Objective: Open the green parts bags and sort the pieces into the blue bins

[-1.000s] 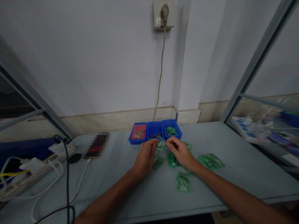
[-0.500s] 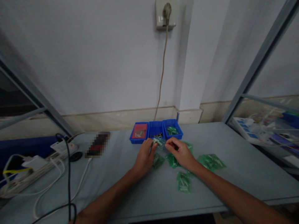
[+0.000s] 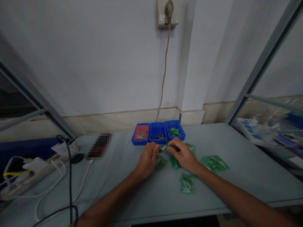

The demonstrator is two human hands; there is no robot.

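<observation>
Near the bench's (image 3: 236,176) back edge, your left hand (image 3: 148,159) and right hand (image 3: 183,154) pinch one small green packet (image 3: 164,147) between them — just before the blue bins (image 3: 158,134).

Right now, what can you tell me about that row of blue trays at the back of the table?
The row of blue trays is three small open plastic-looking bins set side by side on the grey table near the wall. The left holds something red, the middle small dark parts, the right green packets. The left hand and right hand pinch a small green bag just in front.
</observation>
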